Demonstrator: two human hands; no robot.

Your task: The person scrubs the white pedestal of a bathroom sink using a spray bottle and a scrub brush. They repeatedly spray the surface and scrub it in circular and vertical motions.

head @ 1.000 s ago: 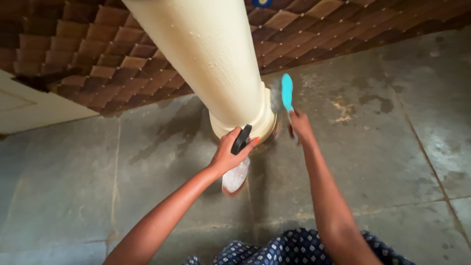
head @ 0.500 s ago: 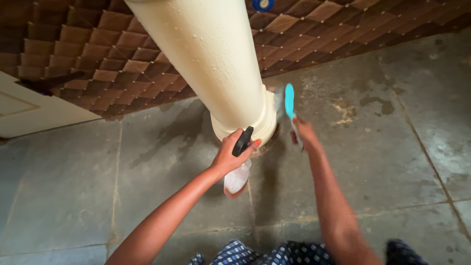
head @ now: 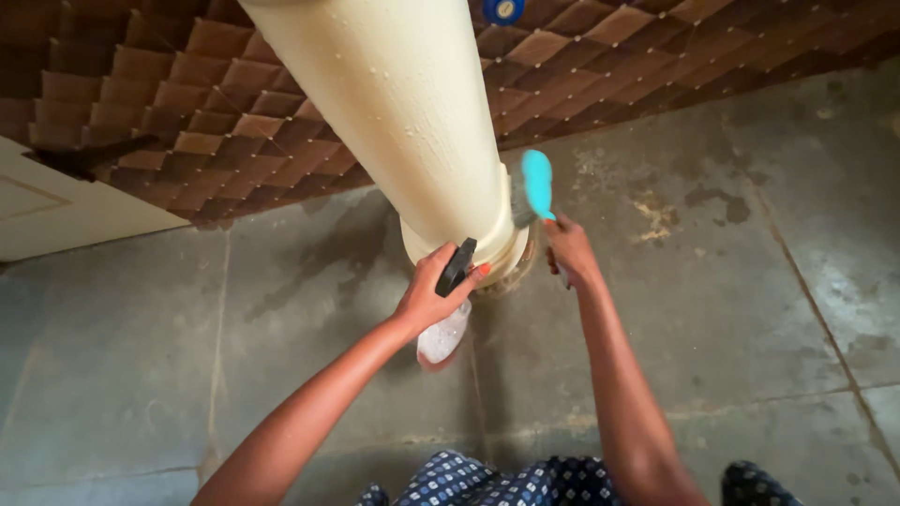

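A cream round pillar [head: 403, 112], beaded with droplets, rises from a ringed base [head: 511, 255] on the stone floor. My left hand [head: 431, 292] grips a clear spray bottle [head: 443, 335] by its black trigger head, just in front of the base. My right hand [head: 568, 247] holds a turquoise scrub brush [head: 535, 184] by its handle. The brush's bristles press against the pillar's right side just above the base.
A brown diamond-patterned wall [head: 187, 122] runs behind the pillar. A cream panel [head: 56, 211] sits at the left. Grey stone floor slabs [head: 731, 281] show damp and stained patches. My knees in dark patterned cloth [head: 525, 478] are at the bottom edge.
The brush has slid slightly up and left along the pillar's lower right side. My left hand with the bottle has shifted a little left.
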